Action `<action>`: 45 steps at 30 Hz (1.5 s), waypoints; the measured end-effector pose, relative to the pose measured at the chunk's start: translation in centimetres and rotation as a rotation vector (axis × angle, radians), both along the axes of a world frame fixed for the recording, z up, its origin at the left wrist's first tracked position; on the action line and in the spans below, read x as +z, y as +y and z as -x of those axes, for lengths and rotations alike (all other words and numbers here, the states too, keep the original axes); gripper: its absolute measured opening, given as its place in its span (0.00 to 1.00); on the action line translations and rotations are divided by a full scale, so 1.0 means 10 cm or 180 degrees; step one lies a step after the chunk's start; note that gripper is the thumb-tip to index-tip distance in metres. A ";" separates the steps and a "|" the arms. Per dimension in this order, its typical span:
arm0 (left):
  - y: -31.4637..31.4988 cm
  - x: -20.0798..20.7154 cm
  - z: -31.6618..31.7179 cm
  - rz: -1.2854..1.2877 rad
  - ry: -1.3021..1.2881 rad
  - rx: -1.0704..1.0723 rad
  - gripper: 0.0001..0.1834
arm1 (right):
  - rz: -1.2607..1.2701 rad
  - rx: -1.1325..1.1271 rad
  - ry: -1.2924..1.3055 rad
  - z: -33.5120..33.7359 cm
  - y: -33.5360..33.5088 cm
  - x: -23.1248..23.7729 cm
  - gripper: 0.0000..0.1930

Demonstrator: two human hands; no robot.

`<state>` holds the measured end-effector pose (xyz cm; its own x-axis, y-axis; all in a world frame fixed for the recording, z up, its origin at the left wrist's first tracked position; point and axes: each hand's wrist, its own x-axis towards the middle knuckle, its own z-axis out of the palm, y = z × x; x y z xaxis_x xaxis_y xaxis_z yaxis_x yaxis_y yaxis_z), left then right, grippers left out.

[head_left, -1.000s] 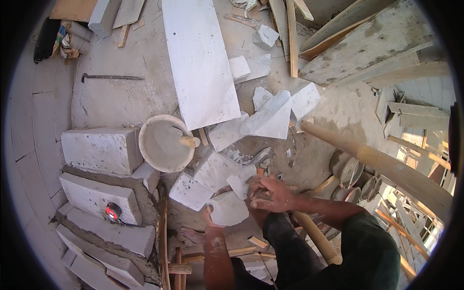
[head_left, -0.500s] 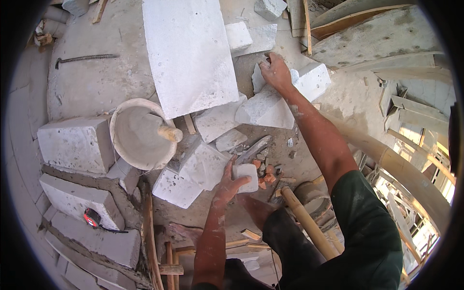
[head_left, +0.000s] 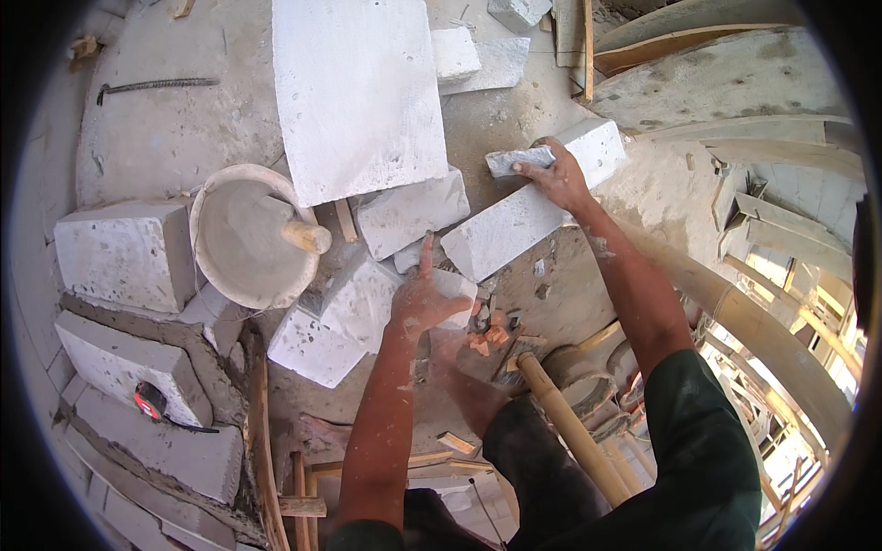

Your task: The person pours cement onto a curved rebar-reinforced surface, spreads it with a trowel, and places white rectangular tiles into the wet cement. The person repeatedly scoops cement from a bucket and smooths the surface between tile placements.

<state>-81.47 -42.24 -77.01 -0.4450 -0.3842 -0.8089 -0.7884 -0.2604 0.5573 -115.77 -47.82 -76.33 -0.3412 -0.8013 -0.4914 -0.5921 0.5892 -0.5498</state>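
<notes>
Grey mortar-filled round bucket [head_left: 241, 234] with wooden handle, centre left | left hand [head_left: 424, 298] at frame centre, closed around small white block fragment [head_left: 453, 298], index finger raised | right hand [head_left: 558, 174], upper right of centre, gripping grey flat stone chip [head_left: 516, 161] over long white rectangular block [head_left: 533, 207] lying diagonally.

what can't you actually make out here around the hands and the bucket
- Head view: the left hand covers most of the small white chunk it grips.
- The bucket mortar hides the tool below its wooden handle.
- The right hand hides the grey fragment's near end.
</notes>
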 end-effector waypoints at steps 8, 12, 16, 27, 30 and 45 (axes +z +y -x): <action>-0.10 -0.11 -0.10 -0.0410 -0.0064 0.0560 0.70 | 0.0963 -0.2589 -0.2198 -0.17 0.55 1.35 0.30; -0.11 0.43 -0.16 -0.0248 0.0199 0.0291 0.68 | 0.0839 -0.2913 -0.2966 -0.49 0.44 1.75 0.35; 0.37 1.34 -0.75 0.0062 0.0662 0.0762 0.69 | 0.0613 -0.2480 -0.3112 -1.06 0.21 2.42 0.33; 2.08 3.84 -2.96 0.0076 0.1030 0.1890 0.67 | -0.0714 -0.1006 -0.5440 -4.44 0.44 3.75 0.32; 2.51 4.17 -3.53 0.0156 0.1577 0.2598 0.65 | -0.0914 -0.0470 -0.4510 -5.94 0.47 4.67 0.37; 3.96 4.95 -5.38 0.0143 0.2694 0.3650 0.68 | -0.0409 0.2852 -0.3888 -11.61 1.57 6.18 0.54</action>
